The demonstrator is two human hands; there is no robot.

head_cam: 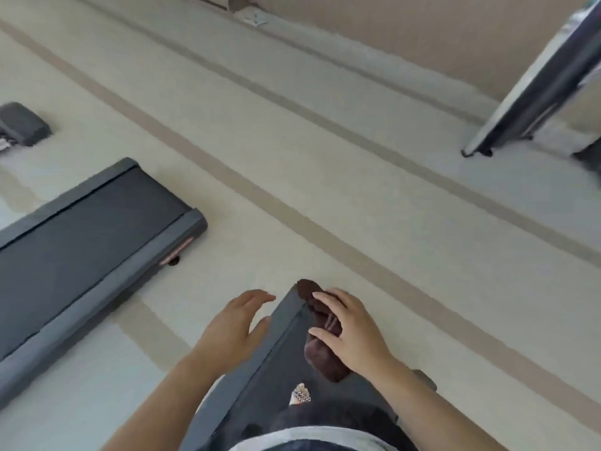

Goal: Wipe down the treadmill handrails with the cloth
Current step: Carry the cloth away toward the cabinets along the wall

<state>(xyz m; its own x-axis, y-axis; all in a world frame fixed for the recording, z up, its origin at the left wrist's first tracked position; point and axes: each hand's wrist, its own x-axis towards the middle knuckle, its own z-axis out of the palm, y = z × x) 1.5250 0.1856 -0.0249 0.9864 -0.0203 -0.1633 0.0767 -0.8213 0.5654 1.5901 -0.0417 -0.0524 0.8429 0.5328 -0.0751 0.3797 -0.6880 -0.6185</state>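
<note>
From here the brown cloth (320, 336) sits bunched on the end of the treadmill deck (260, 362), R hand (349, 330) curled round it, L hand (232, 327) slack w/ nothing in it; cloth looks soft, light & floppy, so prob. best grabbed mid-bunch; handrails out of shot, pic blurry.

A single head camera is worn on the person's head. It faces forward and steeply down. The left hand (234, 330) and the right hand (353, 323) lie close to the lens, low in the middle of the frame. The floor (325, 177) fills most of the wide-angle view. The wall (390, 34) lies farthest off, along the top edge.
</note>
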